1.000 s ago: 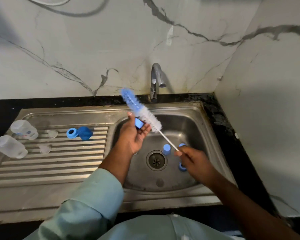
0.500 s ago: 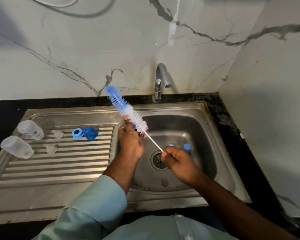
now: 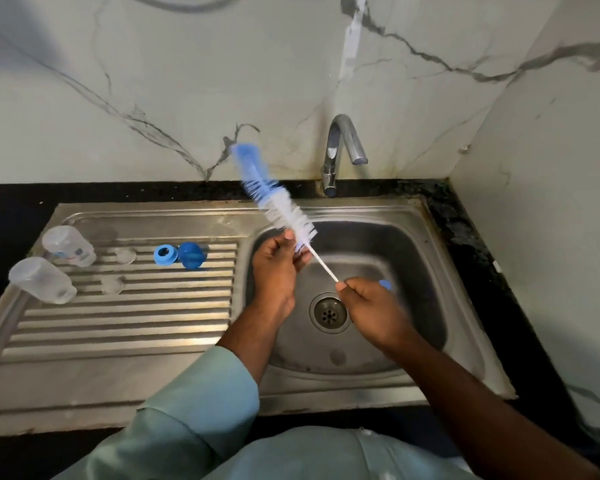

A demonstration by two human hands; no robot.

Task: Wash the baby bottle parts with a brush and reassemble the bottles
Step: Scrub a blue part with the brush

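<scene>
The brush is gripped by its thin handle in the right hand over the sink so drips fall inside, while the left hand is curled round something hidden against the bristles.

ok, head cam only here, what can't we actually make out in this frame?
- Part in the left hand: curled fingers and the bottle brush bristles hide it.
- Brush tip: motion-blurred.
- Blue part in the sink basin: mostly behind the right hand, type unclear.
- Brush handle end: hidden inside the right hand's grip.
- Print on the clear bottle on the drainboard: too small to read.
- Water flow from the tap: not discernible.
</scene>
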